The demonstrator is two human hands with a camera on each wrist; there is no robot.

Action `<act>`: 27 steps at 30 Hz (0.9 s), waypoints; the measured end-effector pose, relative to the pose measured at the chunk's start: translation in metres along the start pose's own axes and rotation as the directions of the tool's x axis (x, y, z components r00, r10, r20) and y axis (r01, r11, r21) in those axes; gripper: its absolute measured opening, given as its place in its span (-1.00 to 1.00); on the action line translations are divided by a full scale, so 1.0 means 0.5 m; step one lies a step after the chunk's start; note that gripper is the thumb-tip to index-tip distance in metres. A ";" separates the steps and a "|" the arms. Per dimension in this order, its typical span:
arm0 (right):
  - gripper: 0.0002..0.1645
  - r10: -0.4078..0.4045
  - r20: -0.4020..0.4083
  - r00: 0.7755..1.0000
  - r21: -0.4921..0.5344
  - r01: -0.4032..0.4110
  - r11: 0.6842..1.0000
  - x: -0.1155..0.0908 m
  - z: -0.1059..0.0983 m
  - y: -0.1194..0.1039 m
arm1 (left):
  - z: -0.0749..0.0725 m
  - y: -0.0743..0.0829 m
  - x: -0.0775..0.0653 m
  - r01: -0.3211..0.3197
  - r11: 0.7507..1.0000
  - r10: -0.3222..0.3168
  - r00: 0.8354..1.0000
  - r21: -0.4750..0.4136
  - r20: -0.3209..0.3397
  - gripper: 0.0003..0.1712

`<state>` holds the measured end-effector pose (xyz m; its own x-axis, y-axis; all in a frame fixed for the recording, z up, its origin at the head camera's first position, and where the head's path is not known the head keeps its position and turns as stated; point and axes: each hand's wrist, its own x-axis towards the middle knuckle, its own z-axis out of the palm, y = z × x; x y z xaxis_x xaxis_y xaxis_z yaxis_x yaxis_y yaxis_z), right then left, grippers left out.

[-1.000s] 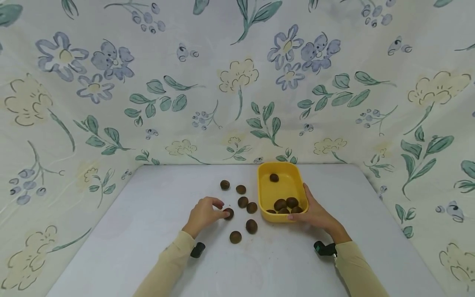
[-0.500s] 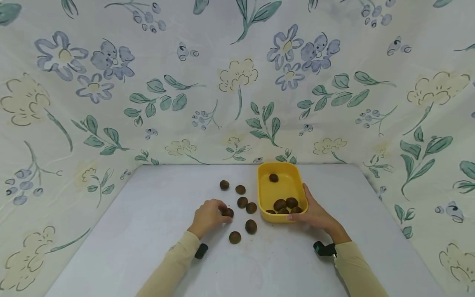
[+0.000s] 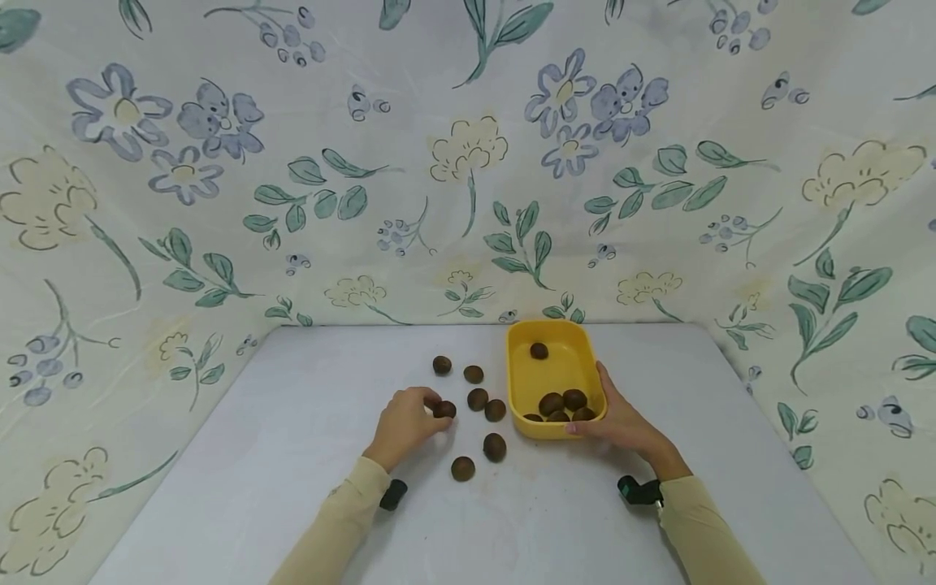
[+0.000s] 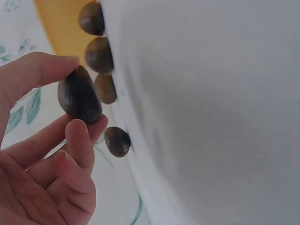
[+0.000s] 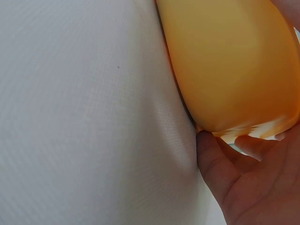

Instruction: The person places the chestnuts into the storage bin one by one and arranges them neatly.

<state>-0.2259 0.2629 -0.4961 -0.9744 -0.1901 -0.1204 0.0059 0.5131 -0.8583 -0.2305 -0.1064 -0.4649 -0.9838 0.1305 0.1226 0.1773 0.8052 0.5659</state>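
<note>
My left hand (image 3: 404,426) pinches a dark brown, egg-shaped fruit (image 4: 80,96) between thumb and fingertips. In the left wrist view a gap shows between this fruit and the white tabletop. My right hand (image 3: 627,420) holds the near right corner of a yellow box (image 3: 516,370), its thumb at the front wall and its fingers along the right side. Inside the box lie several similar brown fruits (image 3: 552,404), most of them at the near end, with a single fruit (image 3: 539,351) toward the far end. The right wrist view shows the box's smooth outer wall (image 5: 234,70) against the fingers.
Several loose brown fruits lie on the white table (image 3: 307,406) between the left hand and the box, among them one at the back (image 3: 442,365) and one nearest the front (image 3: 463,469). A flowered cloth (image 3: 409,179) stands behind and at both sides.
The left fingers have closed on the brown fruit and raised it slightly, up and to the left. My right hand and the yellow box have stayed in place.
</note>
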 end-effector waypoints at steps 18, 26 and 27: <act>0.71 0.001 0.005 1.000 0.007 -0.001 1.000 -0.001 -0.001 -0.002 | 0.006 0.043 0.008 -0.182 0.952 0.155 0.980 -0.247 -0.124 -0.61; 0.72 0.014 0.009 1.000 -0.010 -0.014 1.000 -0.003 -0.002 -0.008 | 0.023 0.078 0.016 -0.152 0.948 0.121 0.985 -0.281 -0.124 -0.57; 0.72 0.015 0.010 1.000 -0.013 -0.015 1.000 -0.003 -0.002 -0.008 | 0.025 0.082 0.018 -0.155 0.946 0.124 0.984 -0.286 -0.124 -0.58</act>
<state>-0.2248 0.2617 -0.4919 -0.9718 -0.1910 -0.1383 0.0173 0.5271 -0.8497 -0.2324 -0.0649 -0.4508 -0.9434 0.1565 0.2923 0.3276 0.5758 0.7491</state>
